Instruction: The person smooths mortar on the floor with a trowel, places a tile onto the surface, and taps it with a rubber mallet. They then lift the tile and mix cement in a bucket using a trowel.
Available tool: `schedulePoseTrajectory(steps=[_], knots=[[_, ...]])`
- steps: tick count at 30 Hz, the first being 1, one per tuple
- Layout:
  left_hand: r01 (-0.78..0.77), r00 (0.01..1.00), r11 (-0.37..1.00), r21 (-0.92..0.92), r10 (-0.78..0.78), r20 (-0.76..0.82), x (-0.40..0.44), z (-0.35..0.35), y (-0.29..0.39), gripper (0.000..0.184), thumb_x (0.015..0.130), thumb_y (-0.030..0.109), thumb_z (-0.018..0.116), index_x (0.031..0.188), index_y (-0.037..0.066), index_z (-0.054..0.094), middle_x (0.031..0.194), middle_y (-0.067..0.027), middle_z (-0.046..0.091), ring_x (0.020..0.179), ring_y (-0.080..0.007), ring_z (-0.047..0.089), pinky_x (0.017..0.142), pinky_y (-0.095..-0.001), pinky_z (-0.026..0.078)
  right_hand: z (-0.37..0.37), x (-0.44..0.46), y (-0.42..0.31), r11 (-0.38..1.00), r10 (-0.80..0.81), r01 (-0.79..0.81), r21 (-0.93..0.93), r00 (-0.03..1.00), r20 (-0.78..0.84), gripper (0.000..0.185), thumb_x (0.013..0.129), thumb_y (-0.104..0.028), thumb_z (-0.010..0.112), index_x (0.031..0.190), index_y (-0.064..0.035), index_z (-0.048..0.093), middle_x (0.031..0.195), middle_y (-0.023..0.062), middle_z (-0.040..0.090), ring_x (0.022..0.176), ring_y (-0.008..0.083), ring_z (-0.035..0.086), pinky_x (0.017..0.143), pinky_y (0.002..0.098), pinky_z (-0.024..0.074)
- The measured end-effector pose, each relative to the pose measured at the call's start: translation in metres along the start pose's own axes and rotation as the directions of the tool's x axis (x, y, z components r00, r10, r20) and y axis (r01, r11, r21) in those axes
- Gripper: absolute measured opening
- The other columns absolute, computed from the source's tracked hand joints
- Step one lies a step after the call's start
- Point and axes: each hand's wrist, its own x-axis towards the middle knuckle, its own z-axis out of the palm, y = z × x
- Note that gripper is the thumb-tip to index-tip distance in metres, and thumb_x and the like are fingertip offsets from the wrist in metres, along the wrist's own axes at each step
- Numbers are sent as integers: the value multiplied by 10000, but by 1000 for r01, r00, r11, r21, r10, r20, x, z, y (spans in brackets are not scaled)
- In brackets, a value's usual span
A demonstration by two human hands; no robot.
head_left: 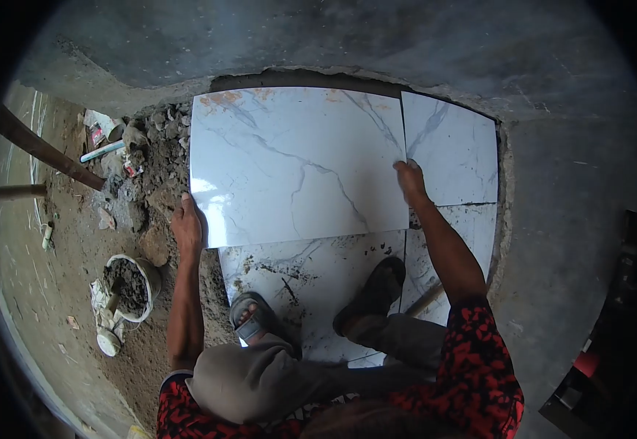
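A large white floor tile (260, 175) with grey marble veins lies between my two hands, with orange-brown smears along its far edge. My left hand (187, 224) grips its left edge near the front corner, thumb on top. On the opposite edge, my right hand (411, 180) is closed, its fingertips partly hidden at the seam with a neighbouring tile (454, 146). Nearer to me, a dirt-specked tile (282, 274) carries my sandalled feet. The held tile's front edge overlaps or meets that tile; I cannot tell which.
A grey plastered wall (333, 44) rises beyond the tiles, and another stands at the right. On the left are rubble (165, 139), a bucket of dark mortar (129, 287), wooden poles (47, 152) and a pale blue-white pipe (102, 151). A stick (425, 301) lies by my right foot.
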Motion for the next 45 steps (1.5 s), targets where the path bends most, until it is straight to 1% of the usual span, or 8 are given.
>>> schedulePoseTrajectory(steps=[10, 19, 24, 30, 35, 38, 40, 45], knots=[[-1, 999, 1000, 22, 0, 41, 39, 32, -4, 640, 943, 495, 462, 1146, -99, 583, 997, -226, 640, 910, -294, 581, 838, -417, 439, 1, 53, 18, 994, -11, 3, -105, 997, -75, 523, 751, -235, 602, 1138, 112, 542, 1020, 139, 596, 925, 220, 524, 846, 302, 415], [-80, 995, 996, 48, 82, -56, 40, 48, 3, 456, 945, 370, 485, 846, -63, 588, 737, -69, 548, 700, -166, 465, 665, -329, 403, -4, 52, -1, 982, -26, 16, -189, 998, -49, 473, 772, -267, 596, 1093, 81, 581, 982, 118, 623, 877, 194, 552, 796, 306, 442], [-27, 998, 974, 227, 39, -48, 37, 50, 15, 632, 910, 492, 510, 1097, -105, 601, 1020, -261, 639, 924, -319, 605, 851, -404, 448, -1, 61, 9, 915, -231, 133, -382, 947, -223, 375, 792, -263, 581, 1031, 21, 635, 852, 69, 633, 764, 155, 555, 702, 289, 452], [-94, 995, 960, 263, 99, -6, 42, 47, 14, 607, 902, 520, 514, 1032, -60, 631, 949, -229, 656, 864, -324, 612, 786, -430, 457, -20, 61, -14, 907, -22, -29, -421, 993, -115, 378, 765, -275, 577, 1004, 1, 674, 985, 175, 689, 933, 295, 654, 836, 358, 483], [-117, 991, 921, 370, 131, -14, 47, 48, 10, 594, 897, 546, 509, 997, -23, 646, 929, -222, 660, 848, -343, 616, 767, -444, 460, -27, 70, -22, 884, 61, -66, -463, 998, -26, 309, 799, -240, 581, 959, 7, 674, 778, 70, 634, 715, 150, 592, 672, 294, 505], [-98, 995, 916, 388, 101, 13, 52, 48, 4, 619, 891, 555, 508, 1030, -34, 639, 968, -242, 653, 896, -365, 620, 804, -441, 459, -25, 64, -24, 854, 81, -77, -515, 997, -16, 323, 802, -262, 569, 956, -1, 678, 838, 134, 668, 814, 222, 644, 771, 333, 520], [-96, 995, 912, 398, 93, 27, 55, 49, 1, 642, 888, 553, 509, 1067, -51, 630, 1005, -255, 648, 940, -375, 621, 841, -430, 458, -12, 37, -47, 531, -179, 180, -828, 979, 98, 329, 804, -273, 553, 968, -13, 672, 958, 194, 670, 919, 323, 643, 842, 387, 498], [-171, 985, 870, 463, 167, 50, 59, 49, -10, 655, 889, 576, 500, 998, -56, 628, 930, -283, 644, 868, -403, 635, 770, -473, 470, -8, 9, -38, 553, -257, 258, -793, 957, 132, 304, 784, -249, 555, 933, 4, 635, 994, 247, 641, 975, 417, 595, 897, 448, 473]])
